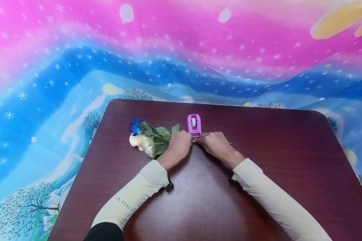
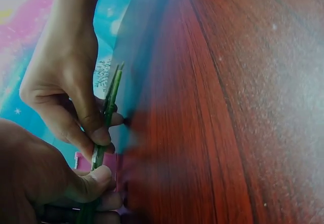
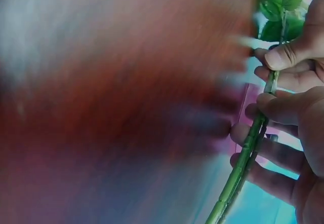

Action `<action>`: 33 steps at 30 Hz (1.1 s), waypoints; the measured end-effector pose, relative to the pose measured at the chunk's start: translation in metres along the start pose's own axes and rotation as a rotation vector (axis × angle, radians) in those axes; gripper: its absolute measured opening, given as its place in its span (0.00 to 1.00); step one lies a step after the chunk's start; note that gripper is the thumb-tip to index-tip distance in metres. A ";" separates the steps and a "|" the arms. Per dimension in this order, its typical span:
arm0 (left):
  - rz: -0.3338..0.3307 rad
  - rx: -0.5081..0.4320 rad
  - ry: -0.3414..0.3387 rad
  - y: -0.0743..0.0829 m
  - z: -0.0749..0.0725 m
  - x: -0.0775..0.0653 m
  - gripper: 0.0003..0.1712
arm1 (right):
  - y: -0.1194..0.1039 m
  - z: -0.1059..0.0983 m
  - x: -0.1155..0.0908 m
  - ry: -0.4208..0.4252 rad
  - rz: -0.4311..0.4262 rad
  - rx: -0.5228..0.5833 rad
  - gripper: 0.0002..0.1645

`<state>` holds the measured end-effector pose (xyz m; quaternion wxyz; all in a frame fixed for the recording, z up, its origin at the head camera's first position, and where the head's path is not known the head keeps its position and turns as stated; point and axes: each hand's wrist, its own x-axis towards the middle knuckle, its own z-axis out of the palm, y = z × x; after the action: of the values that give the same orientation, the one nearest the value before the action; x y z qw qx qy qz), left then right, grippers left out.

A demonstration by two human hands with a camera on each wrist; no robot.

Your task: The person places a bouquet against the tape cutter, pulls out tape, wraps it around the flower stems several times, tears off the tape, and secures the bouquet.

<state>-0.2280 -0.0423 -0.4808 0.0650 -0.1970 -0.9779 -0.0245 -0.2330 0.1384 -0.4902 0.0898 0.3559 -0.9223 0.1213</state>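
Both hands hold the green stems (image 3: 235,176) of a small bunch of artificial flowers. My left hand (image 1: 180,144) grips the stems nearer the blooms, thumb pressed on them in the left wrist view. Close beside it, my right hand (image 1: 217,146) pinches the stems between thumb and fingers. A shiny patch, perhaps clear tape, shows on the stems between the two hands. To the left lie a blue rose (image 1: 135,126) and cream flowers (image 1: 144,144) with green leaves (image 1: 163,132). A pink tape dispenser (image 1: 194,125) with a roll in it stands just beyond the hands.
The dark red-brown wooden table (image 1: 289,160) has rounded far corners. Behind it hangs a pink and blue cloth (image 1: 181,63) with snowflakes and trees, reaching down past the table's edges.
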 end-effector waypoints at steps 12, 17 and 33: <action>0.060 0.019 0.092 0.004 -0.038 -0.012 0.14 | -0.012 -0.035 0.000 -0.115 0.301 0.484 0.10; 0.104 0.016 0.134 0.004 -0.046 -0.017 0.14 | -0.020 -0.046 -0.001 -0.247 0.406 0.705 0.13; 0.575 0.206 0.575 -0.005 -0.056 -0.019 0.05 | -0.007 -0.046 -0.018 -0.413 0.574 1.712 0.17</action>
<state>-0.2059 -0.0586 -0.4281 0.3590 -0.4396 -0.8224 0.0385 -0.2122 0.1581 -0.4499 -0.4034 0.0735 -0.5687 0.7131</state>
